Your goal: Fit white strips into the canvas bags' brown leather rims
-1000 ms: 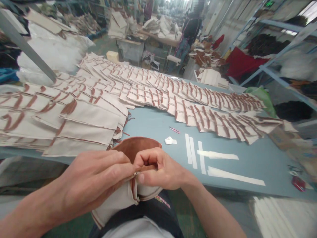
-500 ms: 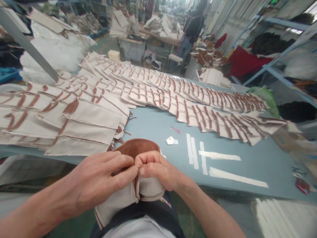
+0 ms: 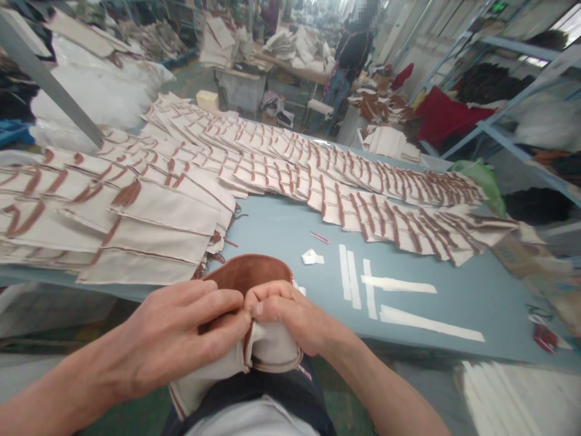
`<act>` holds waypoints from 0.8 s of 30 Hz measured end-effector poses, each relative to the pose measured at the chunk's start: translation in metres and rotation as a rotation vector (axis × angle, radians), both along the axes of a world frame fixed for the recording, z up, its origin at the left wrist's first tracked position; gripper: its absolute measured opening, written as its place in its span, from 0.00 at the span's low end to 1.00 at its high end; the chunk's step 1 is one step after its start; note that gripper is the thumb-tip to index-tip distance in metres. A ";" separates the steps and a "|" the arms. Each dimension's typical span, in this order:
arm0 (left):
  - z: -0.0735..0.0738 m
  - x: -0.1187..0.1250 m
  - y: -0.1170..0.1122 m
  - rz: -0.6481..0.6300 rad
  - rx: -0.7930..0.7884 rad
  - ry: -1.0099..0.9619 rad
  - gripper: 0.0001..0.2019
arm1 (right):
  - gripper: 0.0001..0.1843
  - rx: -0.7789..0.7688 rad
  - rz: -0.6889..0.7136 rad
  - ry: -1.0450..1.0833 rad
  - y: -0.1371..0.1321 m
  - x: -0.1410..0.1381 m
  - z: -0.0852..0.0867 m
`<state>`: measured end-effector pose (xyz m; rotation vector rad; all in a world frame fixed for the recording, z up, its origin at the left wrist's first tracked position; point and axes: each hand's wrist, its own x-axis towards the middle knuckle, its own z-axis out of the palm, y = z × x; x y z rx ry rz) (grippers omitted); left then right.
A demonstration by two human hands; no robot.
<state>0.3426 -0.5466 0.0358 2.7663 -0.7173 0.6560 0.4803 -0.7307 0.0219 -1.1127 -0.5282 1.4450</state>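
A cream canvas pouch (image 3: 267, 351) with a brown lining and brown trim rests over my lap at the table's near edge. My left hand (image 3: 181, 330) pinches its rim from the left, fingers pressed together. My right hand (image 3: 285, 315) is curled into a pinch on the same rim from the right; the fingertips of both hands meet at the seam. The brown inside of the pouch (image 3: 247, 275) stands open behind my hands.
Long overlapping rows of cream pieces with brown straps (image 3: 290, 169) cover the blue table (image 3: 281, 227). White strips (image 3: 367, 284), a small white scrap (image 3: 312, 258) and a pink tool (image 3: 320, 238) lie to the right. A person (image 3: 351, 57) stands far back among shelves.
My hands have shifted slightly along the pouch rim, with the right thumb tucked down and more cream fabric bulging below the fingers. The pouch stays in my lap.
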 end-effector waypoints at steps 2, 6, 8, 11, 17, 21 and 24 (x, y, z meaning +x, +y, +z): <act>-0.002 0.000 0.000 -0.003 0.009 -0.020 0.15 | 0.12 -0.012 -0.001 0.004 -0.001 -0.001 -0.001; -0.004 -0.003 0.000 -0.049 -0.197 0.106 0.13 | 0.22 0.013 0.062 -0.041 -0.006 0.000 0.006; -0.003 -0.006 -0.002 -0.032 -0.314 0.174 0.12 | 0.24 0.013 0.075 -0.071 -0.008 0.002 0.010; 0.000 -0.008 -0.006 0.063 -0.380 0.194 0.11 | 0.22 0.015 0.056 -0.107 -0.011 0.004 0.013; 0.015 -0.005 -0.007 0.169 -0.405 0.278 0.11 | 0.03 -0.043 0.037 -0.453 -0.016 0.000 0.024; 0.020 -0.003 0.003 0.128 -0.456 0.469 0.10 | 0.04 0.097 -0.074 -0.851 -0.014 -0.005 0.027; 0.018 -0.003 0.008 0.133 -0.403 0.529 0.12 | 0.04 0.239 -0.193 -1.091 -0.011 -0.010 0.019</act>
